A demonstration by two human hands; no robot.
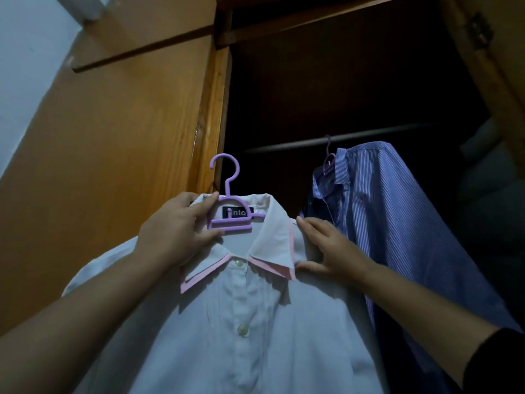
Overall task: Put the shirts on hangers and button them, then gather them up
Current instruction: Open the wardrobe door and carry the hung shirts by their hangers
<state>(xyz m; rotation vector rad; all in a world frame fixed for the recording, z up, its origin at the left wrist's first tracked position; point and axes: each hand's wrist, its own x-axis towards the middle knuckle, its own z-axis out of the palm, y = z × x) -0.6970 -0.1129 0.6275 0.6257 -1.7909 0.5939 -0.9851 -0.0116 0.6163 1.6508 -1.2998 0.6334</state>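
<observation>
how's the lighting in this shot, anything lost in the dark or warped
Head view: dim overall, with the wardrobe interior nearly black, so only the rail and the striped shirt show inside. The white shirt and purple hanger are lit well enough to read, with soft collar shadows. Wide-angle distortion slants the door frame. Both forearms look stretched at the edges.

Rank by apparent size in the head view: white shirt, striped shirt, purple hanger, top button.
1. white shirt, though it is nearest the camera, so its lead over the next is unsure.
2. striped shirt.
3. purple hanger.
4. top button.
</observation>
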